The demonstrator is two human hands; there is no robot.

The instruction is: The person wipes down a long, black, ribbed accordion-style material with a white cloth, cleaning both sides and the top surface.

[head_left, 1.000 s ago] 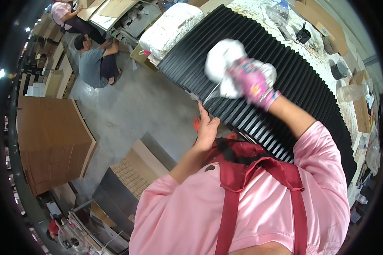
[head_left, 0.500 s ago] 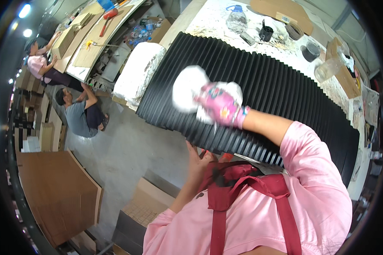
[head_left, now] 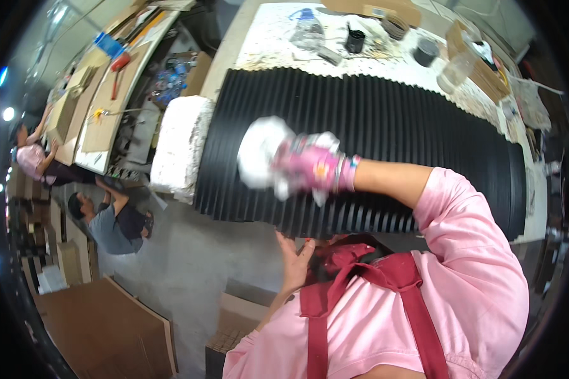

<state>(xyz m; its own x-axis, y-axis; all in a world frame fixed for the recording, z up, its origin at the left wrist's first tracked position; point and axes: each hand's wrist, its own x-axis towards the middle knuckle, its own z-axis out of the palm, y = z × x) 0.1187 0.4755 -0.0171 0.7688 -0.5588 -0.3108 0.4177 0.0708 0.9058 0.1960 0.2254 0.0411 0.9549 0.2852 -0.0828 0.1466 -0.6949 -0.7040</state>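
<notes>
Black ribbed strips point(head_left: 385, 120) lie side by side across the table in front of me, forming one wide ridged surface. My right hand point(head_left: 310, 165), in a pink flowered glove, is closed on a bunched white cloth point(head_left: 262, 151) and presses it onto the ridges left of the middle. Motion blurs this hand and the cloth. My bare left hand point(head_left: 294, 262) is at the strips' near edge, its thumb and a finger apart. Its fingertips reach that edge, and the other fingers are partly hidden. Nothing shows between the thumb and finger.
A white block point(head_left: 182, 145) stands at the strips' left end. Behind them are a clear jug point(head_left: 308, 35), a black cup point(head_left: 354, 41), a grey cup point(head_left: 426, 52) and a clear bottle point(head_left: 455, 74). One person point(head_left: 110, 224) crouches at left; another point(head_left: 35, 158) works beyond. Cardboard point(head_left: 107, 328) stands lower left.
The view has turned, so the strips now lie more level. My right hand has moved the white cloth slightly left and toward me over the strips. My left hand stays at the near edge.
</notes>
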